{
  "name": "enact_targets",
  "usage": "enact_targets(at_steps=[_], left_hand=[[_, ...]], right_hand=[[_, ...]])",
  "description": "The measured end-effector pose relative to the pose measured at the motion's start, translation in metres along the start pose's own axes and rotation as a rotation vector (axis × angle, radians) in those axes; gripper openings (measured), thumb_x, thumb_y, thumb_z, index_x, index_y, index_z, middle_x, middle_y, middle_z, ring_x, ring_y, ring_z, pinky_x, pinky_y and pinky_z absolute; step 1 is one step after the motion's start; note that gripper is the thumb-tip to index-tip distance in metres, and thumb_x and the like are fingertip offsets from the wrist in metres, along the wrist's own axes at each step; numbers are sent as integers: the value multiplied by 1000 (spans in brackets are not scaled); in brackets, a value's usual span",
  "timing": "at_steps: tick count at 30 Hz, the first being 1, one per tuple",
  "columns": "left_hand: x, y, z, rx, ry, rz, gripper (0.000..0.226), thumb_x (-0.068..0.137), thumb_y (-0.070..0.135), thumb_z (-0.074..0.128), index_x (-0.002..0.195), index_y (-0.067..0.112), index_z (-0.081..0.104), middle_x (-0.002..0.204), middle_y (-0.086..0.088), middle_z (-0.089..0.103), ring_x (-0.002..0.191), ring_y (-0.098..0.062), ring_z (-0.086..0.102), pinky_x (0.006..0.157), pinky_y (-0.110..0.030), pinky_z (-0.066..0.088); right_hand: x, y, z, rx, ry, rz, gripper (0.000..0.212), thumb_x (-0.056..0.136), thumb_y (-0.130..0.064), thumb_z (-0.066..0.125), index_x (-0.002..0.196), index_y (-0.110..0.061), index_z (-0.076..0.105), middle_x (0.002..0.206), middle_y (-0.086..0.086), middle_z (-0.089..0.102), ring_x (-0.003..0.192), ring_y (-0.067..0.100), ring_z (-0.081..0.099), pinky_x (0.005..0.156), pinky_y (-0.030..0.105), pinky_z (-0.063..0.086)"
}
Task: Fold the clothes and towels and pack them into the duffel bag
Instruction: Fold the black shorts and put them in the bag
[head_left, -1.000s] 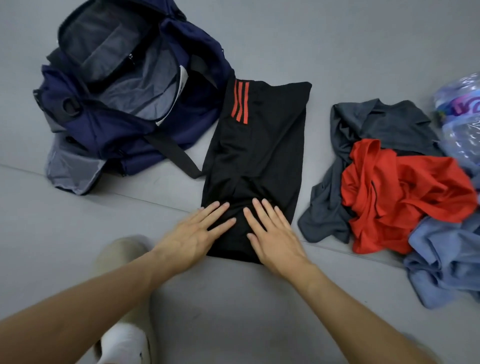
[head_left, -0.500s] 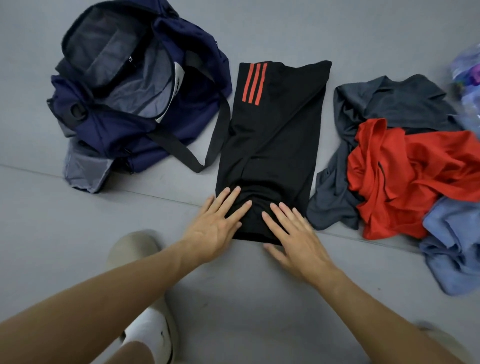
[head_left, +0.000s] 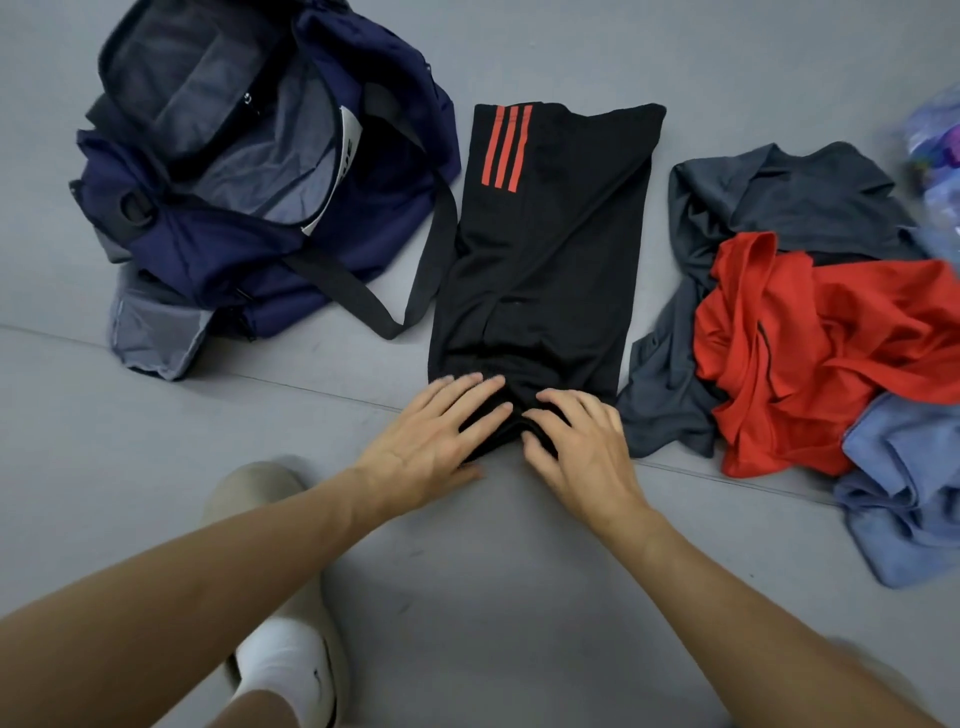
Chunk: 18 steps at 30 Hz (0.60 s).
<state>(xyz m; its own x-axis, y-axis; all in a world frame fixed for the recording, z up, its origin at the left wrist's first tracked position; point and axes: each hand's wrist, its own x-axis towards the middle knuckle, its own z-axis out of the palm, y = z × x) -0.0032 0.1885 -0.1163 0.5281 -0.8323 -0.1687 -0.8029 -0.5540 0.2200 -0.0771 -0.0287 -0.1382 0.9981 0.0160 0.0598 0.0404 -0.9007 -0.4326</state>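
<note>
while a second earlier both palms lay flat on its near end, the black shorts (head_left: 545, 260) had now bunched there into a first roll, with the left grip (head_left: 431, 431) and right grip (head_left: 582, 447) each curled round that thick edge. the fold looked barely begun. the shorts lay on the floor (head_left: 519, 597) between the duffel bag (head_left: 260, 249) and the clothes pile (head_left: 831, 338), their long axis running away from the person, red-striped end farthest.

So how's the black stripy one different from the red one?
The black garment lies flat and long; the red garment is crumpled. The black garment has three red stripes; the red garment shows none. Both lie outside the duffel bag.
</note>
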Motion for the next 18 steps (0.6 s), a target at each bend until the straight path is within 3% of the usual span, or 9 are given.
enact_targets(at_steps=[3, 5, 7, 9, 11, 15, 18], left_hand=[[1, -2, 3, -112, 135, 8, 60, 83, 13, 65, 142, 8, 53, 131, -11, 60, 119, -30, 57, 102, -42, 49], [1, -4, -1, -190, 145, -26, 49, 86, 13, 51, 135, 8, 58, 115, -8, 66, 104, -28, 64, 91, -39, 55], [3, -3, -13, -305, 101, -134, 41, 94, 19, 52, 134, 16, 55, 113, -2, 67, 99, -24, 65, 84, -37, 55], [6, -3, -22, -414, 75, -280, 31, 99, 29, 53, 130, 26, 51, 111, 6, 66, 94, -19, 64, 79, -36, 53], [9, -4, -26, -473, 55, -382, 24, 101, 36, 50, 125, 30, 49, 105, 11, 66, 90, -16, 63, 78, -35, 51], [8, -4, -24, -578, 0, -487, 23, 101, 37, 52, 123, 32, 51, 108, 15, 63, 94, -13, 59, 80, -30, 45], [8, 0, -20, -553, 30, -522, 31, 100, 37, 56, 129, 30, 50, 120, 12, 56, 92, -18, 61, 83, -33, 48]], right_hand=[[6, -5, -9, 127, -92, 131, 37, 91, -44, 50, 109, -23, 74, 114, -11, 64, 104, 18, 59, 94, 38, 43], [6, -5, -17, 155, -200, 120, 42, 90, -51, 50, 119, -28, 69, 119, -14, 61, 108, 14, 56, 97, 37, 42], [3, -2, -27, 116, -341, 42, 52, 88, -55, 58, 134, -32, 56, 130, -14, 56, 118, 13, 51, 101, 35, 40], [1, 1, -35, 126, -405, 48, 54, 89, -45, 64, 139, -33, 46, 133, -12, 54, 115, 16, 56, 98, 35, 44], [3, 1, -44, 212, -348, 161, 45, 93, -35, 62, 134, -34, 46, 124, -12, 58, 98, 16, 60, 85, 37, 48], [9, 3, -45, 262, -296, 338, 36, 95, -39, 62, 128, -31, 52, 92, -16, 56, 68, 3, 50, 74, 30, 38], [8, -1, -36, 232, -237, 408, 44, 94, -39, 64, 135, -30, 50, 114, -8, 58, 81, 11, 59, 79, 35, 47]])
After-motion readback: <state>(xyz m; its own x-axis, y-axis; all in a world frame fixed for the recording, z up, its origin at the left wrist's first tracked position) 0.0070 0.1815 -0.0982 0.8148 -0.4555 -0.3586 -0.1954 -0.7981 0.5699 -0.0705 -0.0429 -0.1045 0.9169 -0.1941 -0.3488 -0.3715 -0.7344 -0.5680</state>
